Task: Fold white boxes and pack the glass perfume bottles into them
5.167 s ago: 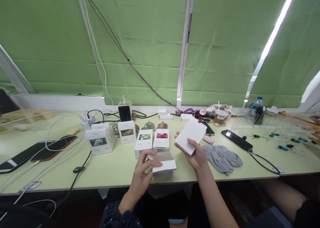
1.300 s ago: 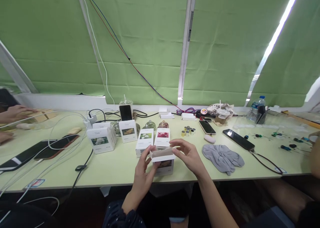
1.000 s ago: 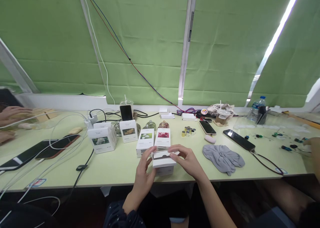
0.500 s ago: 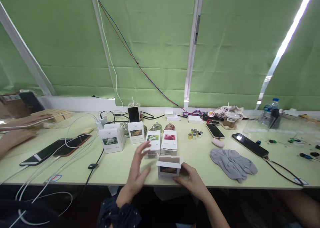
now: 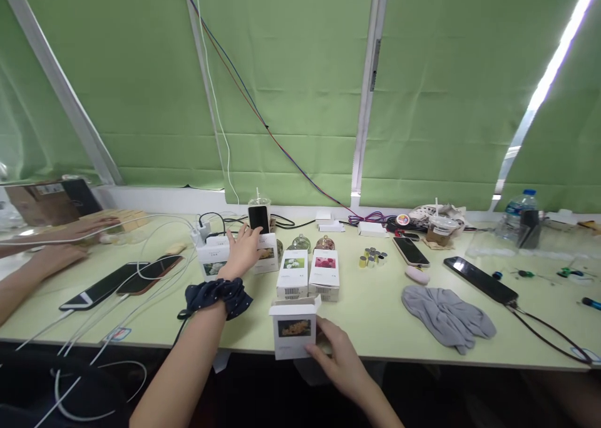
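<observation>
Your right hand (image 5: pixel 340 358) is clamped on the right side of an open white box (image 5: pixel 295 335), thumb at the front edge, at the lower centre of the frame. The box is upright, its top open, an orange-flower picture facing you, and it sits directly to the left of your palm. Your left hand (image 5: pixel 243 251) spreads over a second box with orange flowers (image 5: pixel 267 262), left of centre; its fingertips partly overlap the box, and you cannot tell whether they close on anything.

Counting the flower-picture boxes, at least six are visible: those two, a white-blossom box (image 5: pixel 293 274) and a pink-flower box (image 5: pixel 325 275) side by side at centre, and two more white boxes (image 5: pixel 212 265) to the left of your left hand. Two lidded glass jars (image 5: pixel 301 244) show behind the centre pair. Five phones are visible: one upright phone (image 5: pixel 258 219) behind your left hand, two at left, two at right. Right of centre lie several small metallic cylinders (image 5: pixel 372 257), too crowded to count, and one grey cloth (image 5: pixel 446 315).
</observation>
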Tool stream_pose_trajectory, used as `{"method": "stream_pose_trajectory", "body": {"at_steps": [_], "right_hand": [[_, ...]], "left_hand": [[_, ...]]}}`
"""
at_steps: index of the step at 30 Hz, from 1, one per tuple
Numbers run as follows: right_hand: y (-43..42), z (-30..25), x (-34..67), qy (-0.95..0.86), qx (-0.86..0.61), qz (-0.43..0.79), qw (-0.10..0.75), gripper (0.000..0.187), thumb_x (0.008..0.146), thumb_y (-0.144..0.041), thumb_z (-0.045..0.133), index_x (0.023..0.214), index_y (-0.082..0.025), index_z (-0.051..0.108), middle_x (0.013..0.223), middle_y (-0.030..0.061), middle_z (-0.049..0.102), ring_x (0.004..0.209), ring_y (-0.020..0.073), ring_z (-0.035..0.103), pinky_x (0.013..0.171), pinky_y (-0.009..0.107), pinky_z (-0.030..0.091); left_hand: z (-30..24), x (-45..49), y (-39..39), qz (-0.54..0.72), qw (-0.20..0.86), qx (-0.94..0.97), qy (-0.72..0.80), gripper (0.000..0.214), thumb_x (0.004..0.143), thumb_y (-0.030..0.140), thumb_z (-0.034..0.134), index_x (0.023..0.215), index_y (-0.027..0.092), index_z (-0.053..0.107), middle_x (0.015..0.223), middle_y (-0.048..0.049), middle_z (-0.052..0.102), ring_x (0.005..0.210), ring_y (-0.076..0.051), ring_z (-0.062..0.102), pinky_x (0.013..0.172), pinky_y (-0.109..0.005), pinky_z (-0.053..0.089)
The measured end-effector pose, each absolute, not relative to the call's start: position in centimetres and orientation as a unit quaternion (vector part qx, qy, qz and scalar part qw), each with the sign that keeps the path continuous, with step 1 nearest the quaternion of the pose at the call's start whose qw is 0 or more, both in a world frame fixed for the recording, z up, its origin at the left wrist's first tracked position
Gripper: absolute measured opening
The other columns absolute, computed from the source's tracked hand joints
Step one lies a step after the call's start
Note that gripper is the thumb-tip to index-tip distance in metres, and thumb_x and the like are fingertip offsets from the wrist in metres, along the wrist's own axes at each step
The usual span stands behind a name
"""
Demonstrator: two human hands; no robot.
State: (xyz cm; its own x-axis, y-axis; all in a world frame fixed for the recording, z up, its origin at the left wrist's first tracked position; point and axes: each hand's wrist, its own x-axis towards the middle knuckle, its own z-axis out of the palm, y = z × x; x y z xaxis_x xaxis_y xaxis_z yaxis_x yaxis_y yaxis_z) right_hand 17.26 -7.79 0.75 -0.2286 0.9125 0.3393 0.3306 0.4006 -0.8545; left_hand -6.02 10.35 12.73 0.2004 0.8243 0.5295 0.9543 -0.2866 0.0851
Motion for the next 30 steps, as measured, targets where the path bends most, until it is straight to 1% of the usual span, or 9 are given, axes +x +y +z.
{"method": "stream_pose_trajectory", "body": {"at_steps": [4,9,11,13,16,19,24,27,30], "right_hand": [[-7.5,0.5,14.8,-0.714,-0.439,0.309,0.449,0.048,0.084,-0.025,0.057,0.131,-0.019,0.050,0.117,0.0110,0.063,0.105,0.0259,0.058,0.094,0.039,0.045],[-7.2,0.8,11.9,-0.721,-0.436,0.287,0.456,0.049,0.084,-0.022,0.056,0.132,-0.020,0.047,0.120,0.0103,0.062,0.107,0.0263,0.058,0.093,0.038,0.045],[-7.0,1.2,10.8,-0.722,-0.446,0.277,0.451,0.044,0.085,-0.023,0.055,0.128,-0.020,0.049,0.115,0.0101,0.064,0.103,0.0266,0.059,0.090,0.038,0.047],[-6.6,1.6,9.6,-0.723,-0.465,0.267,0.435,0.036,0.085,-0.024,0.055,0.120,-0.020,0.054,0.106,0.0097,0.066,0.097,0.0269,0.061,0.084,0.038,0.049],[-6.0,2.3,8.0,-0.733,-0.496,0.247,0.394,0.027,0.085,-0.027,0.055,0.110,-0.018,0.057,0.098,0.0105,0.066,0.092,0.0282,0.061,0.078,0.040,0.050],[-5.1,2.7,6.8,-0.742,-0.516,0.221,0.367,0.027,0.087,-0.029,0.052,0.110,-0.015,0.057,0.096,0.0131,0.067,0.091,0.0305,0.061,0.077,0.043,0.050],[-4.2,3.0,5.9,-0.708,-0.582,0.181,0.356,0.028,0.091,-0.036,0.047,0.099,-0.013,0.062,0.083,0.0158,0.068,0.077,0.0315,0.064,0.067,0.042,0.050],[-4.7,2.8,5.5,-0.714,-0.583,0.116,0.370,0.026,0.090,-0.032,0.048,0.106,-0.014,0.060,0.095,0.0172,0.065,0.085,0.0320,0.063,0.067,0.042,0.052],[-5.4,2.5,5.0,-0.772,-0.508,0.040,0.381,0.029,0.087,-0.019,0.050,0.115,-0.021,0.057,0.111,0.0148,0.060,0.096,0.0306,0.059,0.071,0.041,0.053]], "left_hand": [[12.9,-7.0,10.6,-0.255,0.129,-0.778,-0.559,0.020,0.073,0.016,0.051,0.090,0.019,0.062,0.095,-0.0114,0.069,0.100,-0.032,0.062,0.104,-0.067,0.019],[14.7,-8.5,9.3,-0.306,0.126,-0.779,-0.532,0.018,0.079,0.026,0.048,0.090,0.020,0.060,0.097,-0.0097,0.069,0.090,-0.027,0.063,0.087,-0.045,0.045],[15.9,-8.8,8.1,-0.382,0.136,-0.761,-0.507,0.019,0.079,0.029,0.049,0.090,0.019,0.060,0.094,-0.0093,0.068,0.088,-0.026,0.063,0.079,-0.039,0.048],[17.2,-8.9,6.4,-0.445,0.154,-0.743,-0.475,0.019,0.079,0.032,0.052,0.092,0.020,0.060,0.095,-0.0077,0.067,0.090,-0.025,0.062,0.079,-0.036,0.049],[18.6,-8.8,3.9,-0.509,0.185,-0.710,-0.449,0.019,0.082,0.032,0.052,0.096,0.020,0.060,0.094,-0.0056,0.065,0.089,-0.023,0.061,0.078,-0.034,0.048],[19.1,-8.6,2.1,-0.553,0.197,-0.680,-0.439,0.017,0.084,0.031,0.054,0.096,0.020,0.060,0.092,-0.0045,0.063,0.089,-0.022,0.060,0.081,-0.035,0.049],[18.4,-8.8,0.9,-0.607,0.145,-0.658,-0.422,0.020,0.085,0.031,0.056,0.102,0.022,0.059,0.099,-0.0048,0.061,0.097,-0.022,0.058,0.084,-0.036,0.052],[17.7,-8.9,0.5,-0.635,0.108,-0.642,-0.417,0.023,0.085,0.033,0.056,0.106,0.023,0.059,0.104,-0.0049,0.059,0.101,-0.021,0.058,0.085,-0.037,0.053],[17.1,-9.0,0.2,-0.649,0.087,-0.629,-0.418,0.025,0.085,0.034,0.057,0.108,0.023,0.058,0.105,-0.0050,0.058,0.103,-0.022,0.058,0.086,-0.037,0.054]]}}
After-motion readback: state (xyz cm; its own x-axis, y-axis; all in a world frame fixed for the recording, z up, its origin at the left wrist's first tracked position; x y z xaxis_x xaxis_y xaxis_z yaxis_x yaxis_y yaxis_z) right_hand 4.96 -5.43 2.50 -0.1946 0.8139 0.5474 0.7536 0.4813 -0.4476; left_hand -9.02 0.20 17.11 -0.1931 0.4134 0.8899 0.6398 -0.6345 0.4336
